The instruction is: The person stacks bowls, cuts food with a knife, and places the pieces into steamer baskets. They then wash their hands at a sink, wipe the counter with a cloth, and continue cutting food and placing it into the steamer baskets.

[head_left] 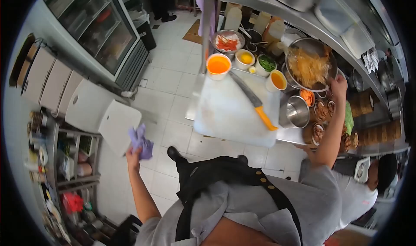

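My left hand (134, 156) is closed on a purple cloth (141, 143), held out over the floor near a white chair (120, 121). At the right, my right hand (338, 86) grips the rim of a large metal bowl (312, 64) holding something yellowish and clear plastic. A knife (255, 102) with an orange handle lies on the white cutting board (234, 116). Behind the board stand tubs of orange sauce (218, 64), yellow liquid (245, 59) and chopped greens (267, 63). An empty metal pot (294, 112) stands at the board's right edge.
A co-worker (355, 194) in a grey shirt is close at the right. Bamboo steamers (379, 133) are stacked beyond the counter. A metal shelf (268, 5) overhangs the counter. A glass-door fridge (97, 27) stands at the left. Another person's legs (161, 5) show at the top.
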